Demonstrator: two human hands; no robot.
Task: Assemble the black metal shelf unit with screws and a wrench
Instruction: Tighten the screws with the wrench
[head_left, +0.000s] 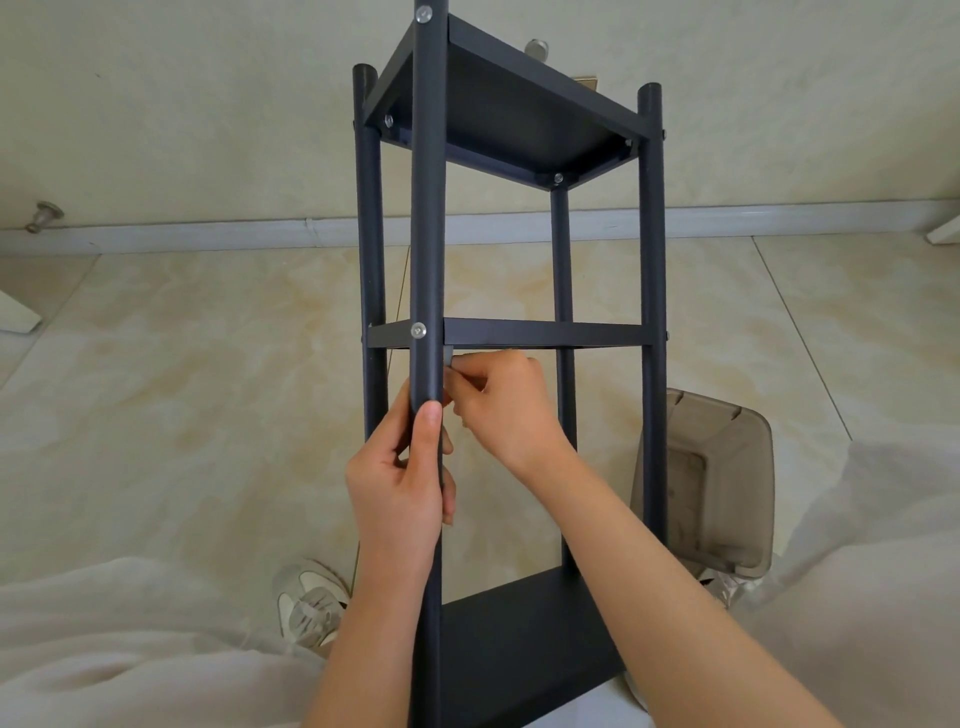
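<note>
The black metal shelf unit (545, 332) stands upright on the floor in front of me, with three shelves between four round posts. Silver screws show on the near post at the middle shelf (418, 330) and at the top (424, 14). My left hand (402, 478) wraps the near post (428, 208) just below the middle shelf. My right hand (501, 405) is behind that post, under the middle shelf's corner, fingers pinched on something small and dark that I cannot make out.
A translucent grey plastic bin (711, 483) stands on the tiled floor to the right of the unit. My knees in pale trousers fill both lower corners, and a white sneaker (309, 605) is by the base. The wall and skirting run behind.
</note>
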